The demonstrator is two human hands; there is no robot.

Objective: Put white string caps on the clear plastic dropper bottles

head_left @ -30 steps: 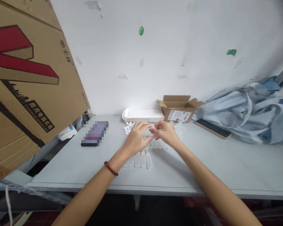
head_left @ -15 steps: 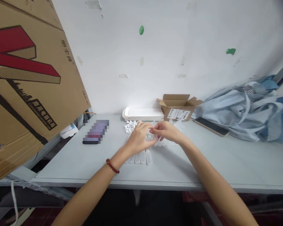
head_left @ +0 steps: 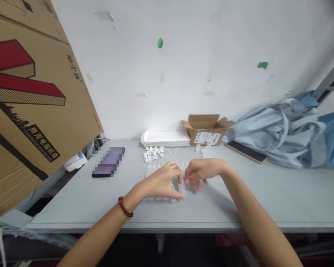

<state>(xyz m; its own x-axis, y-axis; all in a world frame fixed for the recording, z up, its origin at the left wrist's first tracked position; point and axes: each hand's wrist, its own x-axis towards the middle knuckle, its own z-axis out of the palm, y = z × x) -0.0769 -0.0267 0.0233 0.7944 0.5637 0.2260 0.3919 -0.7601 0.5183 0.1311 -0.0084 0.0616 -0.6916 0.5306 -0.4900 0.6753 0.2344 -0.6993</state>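
My left hand (head_left: 161, 181), with a red bead bracelet on the wrist, is closed around a small translucent plastic bottle (head_left: 182, 189). Thumb and fingers grip it at its two ends, just over the table. Right beside it is my right hand (head_left: 202, 171), thumb and forefinger pinched together and the other fingers loosely bent; whatever the pinch holds is hidden. More translucent bottles (head_left: 158, 198) lie in rows under and behind my left hand, partly covered by it. Beyond them sits a loose pile of small white caps (head_left: 153, 152).
At the back, a white tray-like stack (head_left: 167, 138) stands beside an open cardboard box (head_left: 207, 129). Clear plastic pieces (head_left: 208, 151) lie before the box. One phone (head_left: 246, 151) is near the blue cloth bags (head_left: 278, 129), another (head_left: 110, 162) at left. A large carton (head_left: 41, 111) leans in from the left.
Both hands have come down and nearer over the table. My right hand has moved slightly apart from my left, which now has the bottle lower, over the rows.
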